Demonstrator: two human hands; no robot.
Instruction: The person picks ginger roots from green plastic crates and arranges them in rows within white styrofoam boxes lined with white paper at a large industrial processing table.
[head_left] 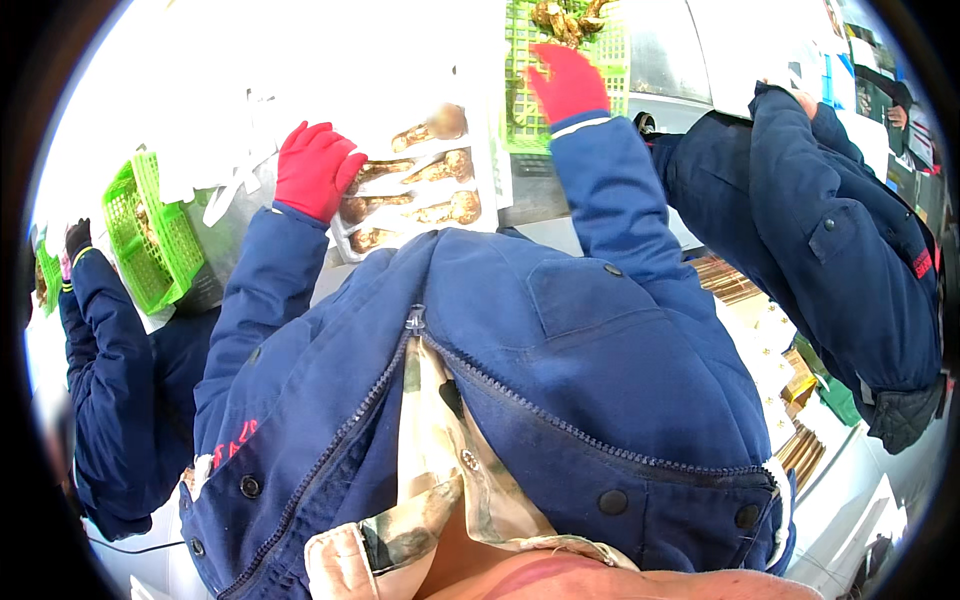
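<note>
My left hand, in a red glove, lies at the left edge of a white tray. Its fingers are stretched out and the thumb is apart, with nothing visible in them. Several brown and cream mushrooms with long stems lie in rows in that tray. My right hand, also red-gloved, reaches over a green plastic basket at the far side. The fingers and thumb there are parted, with no object between them. More brown mushrooms sit in the basket, just beyond this hand.
Another green basket stands tilted on the left. A person in a blue jacket works at the far left, and a second person in dark blue stands close on my right. Stacked cardboard lies below at the right. Glare washes out the table's far part.
</note>
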